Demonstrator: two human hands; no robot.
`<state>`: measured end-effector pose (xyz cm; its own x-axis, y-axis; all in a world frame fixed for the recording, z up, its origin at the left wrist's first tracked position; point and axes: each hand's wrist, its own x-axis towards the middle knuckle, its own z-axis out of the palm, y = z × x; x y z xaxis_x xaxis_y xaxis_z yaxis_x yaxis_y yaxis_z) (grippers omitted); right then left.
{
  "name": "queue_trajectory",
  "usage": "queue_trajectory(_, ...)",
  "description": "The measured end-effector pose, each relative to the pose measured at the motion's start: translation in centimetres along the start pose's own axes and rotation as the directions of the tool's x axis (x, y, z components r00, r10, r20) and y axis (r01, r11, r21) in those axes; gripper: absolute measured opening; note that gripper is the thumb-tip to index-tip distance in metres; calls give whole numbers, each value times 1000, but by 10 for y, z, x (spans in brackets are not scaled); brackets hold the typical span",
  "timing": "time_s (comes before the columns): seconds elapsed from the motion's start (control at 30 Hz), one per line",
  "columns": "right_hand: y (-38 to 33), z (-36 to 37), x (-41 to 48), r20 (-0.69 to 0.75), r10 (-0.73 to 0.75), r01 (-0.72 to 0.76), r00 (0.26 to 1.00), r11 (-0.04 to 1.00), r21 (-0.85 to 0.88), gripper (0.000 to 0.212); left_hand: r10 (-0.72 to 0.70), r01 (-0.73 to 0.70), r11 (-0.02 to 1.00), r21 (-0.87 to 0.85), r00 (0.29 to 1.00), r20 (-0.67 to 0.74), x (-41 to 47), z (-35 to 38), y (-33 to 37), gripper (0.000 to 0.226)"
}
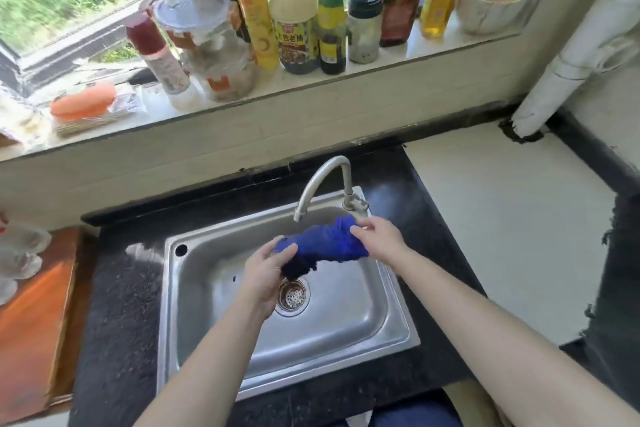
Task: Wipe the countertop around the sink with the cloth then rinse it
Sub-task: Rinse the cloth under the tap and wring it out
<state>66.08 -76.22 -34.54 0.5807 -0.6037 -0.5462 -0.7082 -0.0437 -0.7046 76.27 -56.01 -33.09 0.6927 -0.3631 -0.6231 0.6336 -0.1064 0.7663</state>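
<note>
A blue cloth (325,244) is stretched and bunched between both hands above the steel sink (391,319), just under the spout of the curved tap (322,180). My left hand (266,270) grips the cloth's darker left end over the drain strainer (292,295). My right hand (377,237) pinches the right end near the tap's base. No water stream is visible. The black speckled countertop (121,305) surrounds the sink.
A windowsill behind the sink holds several sauce bottles (294,21), clear jars (204,42) and a white bowl (491,0). A wooden board (34,315) with glassware lies at the left. A white surface (502,218) and a white pipe (571,55) stand at the right.
</note>
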Motion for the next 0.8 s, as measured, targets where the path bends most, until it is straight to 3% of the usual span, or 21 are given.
queue_trajectory(0.1, -1, -20, 32, -128, -50, 35, 990, 993, -115, 47, 115, -107, 990, 96, 990, -78, -1, 6, 9, 46)
queue_trajectory(0.2, -1, -28, 60, -31, -114, 102, 993, 956, -276, 67, 171, -152, 975, 163, 979, -113, -4, 6, 15, 44)
queue_trajectory(0.3, 3, -22, 76, 183, -42, 109, 982, 920, -376, 54, 174, -152, 977, 152, 974, -144, -4, -5, 22, 44)
queue_trajectory(0.53, 6, -2, 70, 42, -102, 110, 994, 903, -416, 56, 167, -156, 984, 82, 975, -145, -2, -14, 25, 47)
queue_trajectory(0.67, 22, 21, 56, 137, -139, 187, 981, 872, -453, 60, 148, -142, 989, 50, 980, -134, 0, -10, 22, 45)
queue_trajectory(0.8, 30, 35, 42, 251, -75, 194, 965, 851, -489, 69, 142, -134, 988, 73, 982, -124, 4, -9, 25, 46)
